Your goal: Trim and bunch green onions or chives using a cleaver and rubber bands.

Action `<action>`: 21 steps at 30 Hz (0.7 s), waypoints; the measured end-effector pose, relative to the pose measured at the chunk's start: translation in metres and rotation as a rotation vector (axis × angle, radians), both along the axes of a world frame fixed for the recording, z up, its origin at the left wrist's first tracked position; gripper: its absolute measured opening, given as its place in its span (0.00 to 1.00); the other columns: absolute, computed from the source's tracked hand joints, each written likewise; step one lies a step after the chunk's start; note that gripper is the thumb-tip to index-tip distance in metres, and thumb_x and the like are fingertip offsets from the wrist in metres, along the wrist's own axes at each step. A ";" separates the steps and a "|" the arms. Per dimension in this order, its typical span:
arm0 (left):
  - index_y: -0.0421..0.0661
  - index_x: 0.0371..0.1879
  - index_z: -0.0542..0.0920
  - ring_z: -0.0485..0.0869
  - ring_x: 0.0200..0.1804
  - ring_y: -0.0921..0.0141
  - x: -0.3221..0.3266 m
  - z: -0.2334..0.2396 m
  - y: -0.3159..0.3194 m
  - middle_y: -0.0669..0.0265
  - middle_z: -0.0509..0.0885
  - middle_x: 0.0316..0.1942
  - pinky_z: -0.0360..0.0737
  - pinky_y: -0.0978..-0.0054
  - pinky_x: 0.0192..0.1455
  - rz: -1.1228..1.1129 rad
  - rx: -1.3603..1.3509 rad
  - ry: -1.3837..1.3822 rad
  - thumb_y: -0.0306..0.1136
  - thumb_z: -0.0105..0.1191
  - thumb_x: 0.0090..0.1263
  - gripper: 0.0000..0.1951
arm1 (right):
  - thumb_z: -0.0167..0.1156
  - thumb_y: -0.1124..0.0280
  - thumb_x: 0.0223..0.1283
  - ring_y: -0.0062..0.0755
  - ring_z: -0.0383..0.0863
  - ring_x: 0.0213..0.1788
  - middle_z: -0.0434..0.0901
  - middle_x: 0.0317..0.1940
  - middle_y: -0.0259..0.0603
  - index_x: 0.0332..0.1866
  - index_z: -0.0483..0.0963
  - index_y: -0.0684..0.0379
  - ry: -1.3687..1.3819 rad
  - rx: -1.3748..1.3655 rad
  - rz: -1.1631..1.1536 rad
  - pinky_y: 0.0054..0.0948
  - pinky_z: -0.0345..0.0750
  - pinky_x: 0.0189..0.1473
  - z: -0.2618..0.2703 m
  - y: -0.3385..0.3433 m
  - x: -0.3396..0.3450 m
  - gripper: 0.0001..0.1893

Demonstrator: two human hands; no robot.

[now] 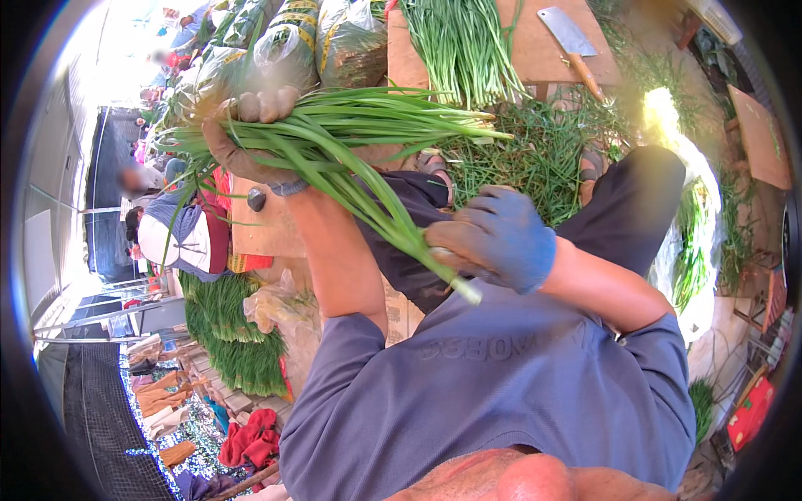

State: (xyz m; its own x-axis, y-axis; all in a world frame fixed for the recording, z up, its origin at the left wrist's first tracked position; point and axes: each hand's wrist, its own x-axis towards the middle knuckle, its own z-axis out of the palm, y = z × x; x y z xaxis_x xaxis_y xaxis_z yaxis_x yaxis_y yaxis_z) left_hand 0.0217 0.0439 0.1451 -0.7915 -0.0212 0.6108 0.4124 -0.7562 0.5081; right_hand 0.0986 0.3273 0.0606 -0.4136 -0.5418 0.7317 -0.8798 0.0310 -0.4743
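My left hand [254, 131], in a soiled work glove, is closed around the leafy part of a bunch of garlic chives [382, 122]. The bunch lies sideways, its pale stem ends to the right. A few stalks [391, 216] slant down from it towards my chest. Close to their white base, my right hand [495, 238], in a blue and brown glove, has its fingers curled on these stalks. Beyond my hands, more garlic chives [463, 50] lie on a wooden board [407, 56]. A cleaver [570, 34] with a wooden handle rests to their right.
Trimmed leaves [514, 169] litter the ground between my feet. Filled plastic bags [351, 47] stand at the upper left. Stacked green bundles [232, 332] lie on the left, near a seated person [182, 235]. A dark stone-like lump [255, 199] sits on another board [263, 228].
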 end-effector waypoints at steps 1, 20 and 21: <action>0.52 0.26 0.72 0.63 0.27 0.72 -0.001 0.001 -0.006 0.74 0.65 0.19 0.63 0.71 0.37 -0.028 -0.004 0.021 0.47 0.36 0.75 0.17 | 0.61 0.62 0.58 0.36 0.77 0.27 0.78 0.27 0.39 0.42 0.78 0.57 0.012 -0.037 -0.010 0.35 0.71 0.29 -0.002 0.010 -0.002 0.12; 0.43 0.33 0.77 0.78 0.40 0.71 -0.027 -0.015 -0.029 0.67 0.80 0.32 0.74 0.67 0.48 -0.119 -0.062 -0.187 0.42 0.50 0.68 0.13 | 0.57 0.52 0.61 0.48 0.71 0.63 0.73 0.62 0.50 0.63 0.70 0.57 -0.396 0.177 0.007 0.43 0.66 0.66 -0.066 -0.057 -0.078 0.28; 0.43 0.33 0.77 0.78 0.40 0.71 -0.028 -0.015 -0.025 0.67 0.80 0.32 0.74 0.67 0.48 -0.105 -0.065 -0.132 0.42 0.50 0.68 0.13 | 0.54 0.55 0.64 0.48 0.71 0.63 0.73 0.62 0.50 0.64 0.69 0.55 -0.412 0.200 -0.055 0.44 0.65 0.66 -0.063 -0.073 -0.077 0.26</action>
